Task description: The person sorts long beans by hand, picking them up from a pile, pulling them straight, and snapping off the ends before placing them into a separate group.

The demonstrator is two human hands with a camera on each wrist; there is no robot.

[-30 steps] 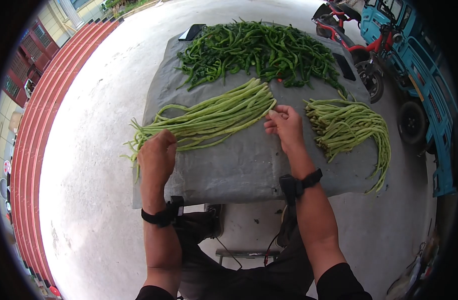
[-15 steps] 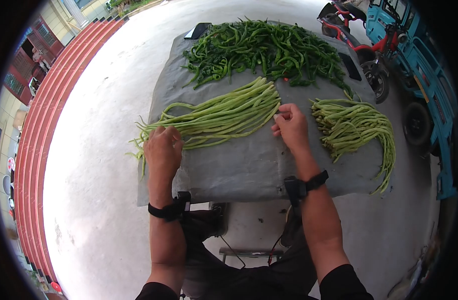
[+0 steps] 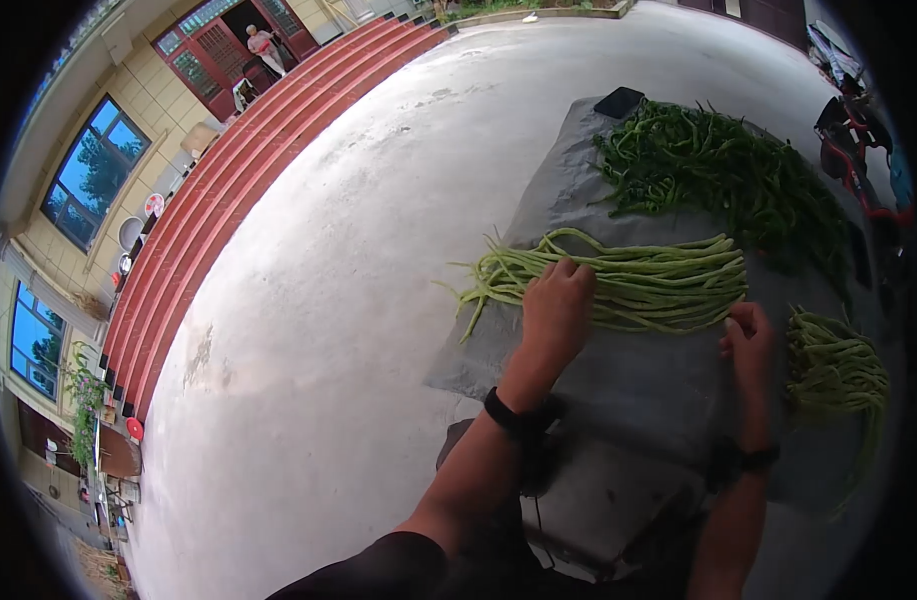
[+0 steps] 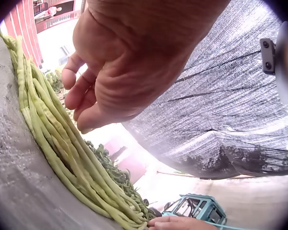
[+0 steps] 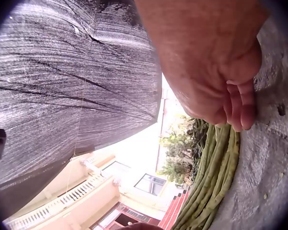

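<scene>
Long green beans (image 3: 669, 285) lie side by side in a bundle on a grey cloth (image 3: 639, 385). My left hand (image 3: 559, 310) is over the bundle's left part. In the left wrist view, its fingers bend loosely beside the beans (image 4: 72, 148), holding nothing visible. At the bundle's right end, my right hand (image 3: 751, 350) has its fingertips close against the bean tips; contact is unclear. The right wrist view shows that hand (image 5: 211, 72) with loosely bent fingers near the ends of the beans (image 5: 216, 177), some hidden behind it.
A second bean bundle (image 3: 834, 365) lies right of my right hand. Green peppers (image 3: 719, 170) are heaped at the cloth's far side, beside a dark phone (image 3: 620, 102). Red steps (image 3: 279, 150) rise at the left, with a person (image 3: 264, 48) near the doorway above.
The head view has swung left, so the cloth and both hands appear farther right. My left hand has shifted right along the bundle; my right hand remains by its right end.
</scene>
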